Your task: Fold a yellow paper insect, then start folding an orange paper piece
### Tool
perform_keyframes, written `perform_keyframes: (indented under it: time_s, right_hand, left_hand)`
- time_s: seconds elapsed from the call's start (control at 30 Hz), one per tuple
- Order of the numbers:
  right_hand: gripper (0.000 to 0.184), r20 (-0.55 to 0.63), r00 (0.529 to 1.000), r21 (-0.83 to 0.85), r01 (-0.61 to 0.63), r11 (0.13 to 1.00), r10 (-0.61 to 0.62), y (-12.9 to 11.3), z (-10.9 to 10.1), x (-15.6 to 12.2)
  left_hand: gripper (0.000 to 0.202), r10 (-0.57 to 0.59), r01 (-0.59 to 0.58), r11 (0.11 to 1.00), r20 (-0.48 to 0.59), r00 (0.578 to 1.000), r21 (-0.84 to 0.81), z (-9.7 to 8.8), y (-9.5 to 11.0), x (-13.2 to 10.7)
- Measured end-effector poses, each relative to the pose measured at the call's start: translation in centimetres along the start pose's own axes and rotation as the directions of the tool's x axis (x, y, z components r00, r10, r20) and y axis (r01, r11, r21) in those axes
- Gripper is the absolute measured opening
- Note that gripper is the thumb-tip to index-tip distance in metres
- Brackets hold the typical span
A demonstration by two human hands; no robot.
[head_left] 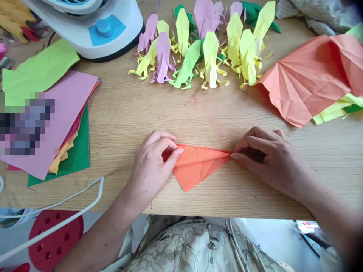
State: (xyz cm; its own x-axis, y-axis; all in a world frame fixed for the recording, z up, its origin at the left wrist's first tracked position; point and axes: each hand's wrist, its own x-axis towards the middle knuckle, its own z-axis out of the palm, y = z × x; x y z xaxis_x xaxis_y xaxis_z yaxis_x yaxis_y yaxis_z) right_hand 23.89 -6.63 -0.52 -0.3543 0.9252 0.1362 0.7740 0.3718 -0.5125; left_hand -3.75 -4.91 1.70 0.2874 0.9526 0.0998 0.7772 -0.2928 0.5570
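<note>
A folded orange paper [198, 166] lies on the wooden table [136, 113] near its front edge, creased into a downward-pointing triangle. My left hand [154, 162] pinches its left corner, thumb and fingers closed on the paper. My right hand [263, 155] pinches the right tip with its fingers curled together. Both hands rest on the table.
Several finished origami figures [204, 49] in yellow, pink and green stand at the back. A creased salmon sheet [309, 79] lies at the right, a stack of coloured papers [65, 113] at the left, a white appliance [96, 26] at the back left. A white cable [70, 204] runs off the front left edge.
</note>
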Motion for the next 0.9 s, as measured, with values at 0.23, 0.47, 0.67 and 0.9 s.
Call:
perform_keyframes:
  time_s: [0.23, 0.47, 0.67, 0.9]
  right_hand:
    - [0.010, 0.003, 1.000, -0.010, 0.004, 1.000, -0.004, 0.2, 0.1, 0.1]
    - [0.014, -0.092, 0.992, -0.071, 0.082, 0.994, -0.089, -1.3, -0.1, -1.6]
    - [0.064, -0.002, 0.981, -0.213, 0.190, 0.958, -0.195, -3.4, 0.8, -4.2]
    - [0.069, 0.013, 0.986, -0.252, 0.165, 0.954, -0.167, -3.3, 1.3, -3.9]
  left_hand:
    - [0.012, -0.029, 0.029, 1.000, -0.014, 0.999, -0.011, 0.2, 0.0, 0.2]
    - [0.012, -0.005, 0.005, 1.000, -0.026, 1.000, 0.011, 0.3, -0.2, 0.2]
    - [0.011, -0.001, 0.002, 0.999, -0.040, 0.999, 0.035, 0.4, -0.5, 0.1]
    - [0.011, -0.024, 0.025, 0.999, -0.026, 0.999, 0.035, 0.4, -0.6, -0.1]
